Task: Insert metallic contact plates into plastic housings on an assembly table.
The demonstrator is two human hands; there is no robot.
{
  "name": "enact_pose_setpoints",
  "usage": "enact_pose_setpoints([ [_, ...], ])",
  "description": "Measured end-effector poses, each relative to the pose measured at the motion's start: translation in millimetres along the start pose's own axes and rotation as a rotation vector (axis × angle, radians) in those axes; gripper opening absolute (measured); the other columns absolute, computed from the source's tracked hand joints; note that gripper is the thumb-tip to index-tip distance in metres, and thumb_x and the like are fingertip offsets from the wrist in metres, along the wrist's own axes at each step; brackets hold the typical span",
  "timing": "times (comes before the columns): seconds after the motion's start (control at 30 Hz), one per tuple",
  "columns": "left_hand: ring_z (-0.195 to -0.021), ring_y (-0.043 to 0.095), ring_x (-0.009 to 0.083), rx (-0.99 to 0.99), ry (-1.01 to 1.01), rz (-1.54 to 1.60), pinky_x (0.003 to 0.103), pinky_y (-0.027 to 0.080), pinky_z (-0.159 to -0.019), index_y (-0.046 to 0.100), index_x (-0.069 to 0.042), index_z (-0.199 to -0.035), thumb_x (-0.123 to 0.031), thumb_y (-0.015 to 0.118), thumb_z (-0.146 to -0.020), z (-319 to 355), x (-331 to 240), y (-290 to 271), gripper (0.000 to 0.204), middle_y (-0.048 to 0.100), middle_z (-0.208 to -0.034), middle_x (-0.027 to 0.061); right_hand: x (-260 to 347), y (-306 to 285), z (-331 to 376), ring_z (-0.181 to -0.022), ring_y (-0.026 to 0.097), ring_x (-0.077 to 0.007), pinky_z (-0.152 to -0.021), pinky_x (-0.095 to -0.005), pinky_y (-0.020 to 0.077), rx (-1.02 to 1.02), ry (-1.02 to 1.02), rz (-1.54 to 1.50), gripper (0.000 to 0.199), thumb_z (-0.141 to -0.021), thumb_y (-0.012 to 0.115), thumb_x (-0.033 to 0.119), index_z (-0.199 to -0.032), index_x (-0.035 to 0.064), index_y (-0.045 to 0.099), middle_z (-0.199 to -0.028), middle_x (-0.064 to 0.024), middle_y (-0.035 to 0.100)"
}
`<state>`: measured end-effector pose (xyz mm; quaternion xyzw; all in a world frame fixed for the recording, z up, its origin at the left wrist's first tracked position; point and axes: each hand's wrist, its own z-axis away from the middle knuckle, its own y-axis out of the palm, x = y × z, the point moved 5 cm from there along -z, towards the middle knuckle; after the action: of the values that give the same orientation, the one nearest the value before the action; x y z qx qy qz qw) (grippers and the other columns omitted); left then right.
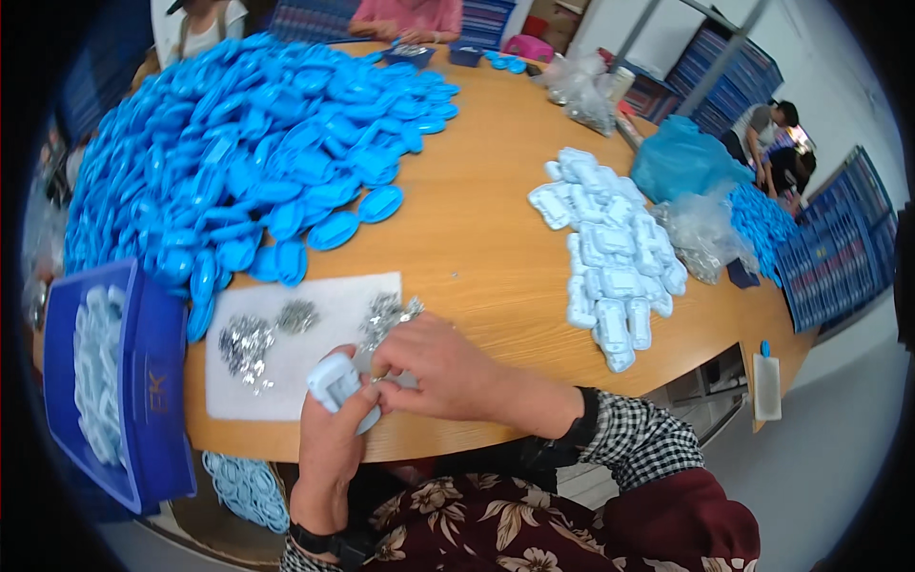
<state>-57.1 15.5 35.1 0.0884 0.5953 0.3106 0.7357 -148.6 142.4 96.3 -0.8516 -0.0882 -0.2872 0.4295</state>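
My left hand (334, 429) is closed round a pale blue plastic casing (335, 379) with a recessed rectangular middle, held above the table's near edge. Thumb and fingers of my right hand (443, 367) are pinched together at the casing's right side. What they hold is too small and too covered to make out. Just beyond the hands, a white mat (257, 396) carries piles of small shiny metal pieces. One pile (248, 348) lies at the left, a smaller pile (297, 316) sits near the middle, and another pile (381, 315) is right behind my right hand.
A large heap of blue oval plastic parts (257, 143) covers the table's far left. At the left edge a blue bin (157, 419) holds pale casings. More pale casings (610, 248) are stacked at right, near a teal bag (686, 157). Other people sit across the table.
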Motion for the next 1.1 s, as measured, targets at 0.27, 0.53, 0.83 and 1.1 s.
enact_pose_setpoints([
  [0.27, -0.085, 0.061, 0.0142, -0.035, 0.123, -0.148, 0.029, 0.051, -0.079, 0.045, -0.001, -0.137, 0.001, 0.065, -0.089, -1, 0, 16, 0.051, 0.06, -0.096, 0.0059, -8, -16, 18, -0.079, 0.061, -0.0288, -0.073, -0.0404, 0.0462, -0.031, 0.078, -0.137, 0.015, -0.088, 0.068, 0.02, -0.091, 0.0072, 0.062, -0.081, -0.0078, 0.061],
  [0.53, -0.086, 0.06, 0.013, 0.062, 0.191, -0.358, 0.028, 0.051, -0.08, 0.047, -0.001, -0.134, 0.001, 0.064, -0.089, -5, 9, 31, 0.048, 0.06, -0.094, 0.0046, -31, -21, 39, -0.066, 0.061, -0.0226, -0.06, -0.0361, 0.0467, 0.07, 0.347, -0.469, 0.015, -0.088, 0.067, 0.017, -0.089, 0.0028, 0.062, -0.075, -0.0098, 0.062],
  [0.83, -0.088, 0.058, 0.0082, 0.075, 0.17, -0.458, 0.026, 0.05, -0.079, 0.05, -0.003, -0.131, 0.0, 0.064, -0.09, -8, 8, 59, 0.043, 0.061, -0.096, 0.0022, -42, -27, 55, -0.061, 0.059, -0.0205, -0.057, -0.0346, 0.0451, 0.029, 0.456, -0.441, 0.015, -0.087, 0.068, 0.015, -0.09, 0.0024, 0.061, -0.071, -0.0108, 0.062],
  [1.1, -0.078, 0.063, 0.0177, 0.121, 0.007, -0.028, 0.032, 0.054, -0.069, 0.05, -0.003, -0.133, -0.037, 0.051, -0.103, -9, 18, 34, 0.045, 0.063, -0.09, 0.0072, -35, -30, 50, -0.065, 0.053, -0.0081, -0.056, -0.0279, 0.0431, -0.048, 0.487, -0.468, 0.009, -0.091, 0.065, 0.011, -0.093, 0.0036, 0.061, -0.073, -0.0011, 0.058],
])
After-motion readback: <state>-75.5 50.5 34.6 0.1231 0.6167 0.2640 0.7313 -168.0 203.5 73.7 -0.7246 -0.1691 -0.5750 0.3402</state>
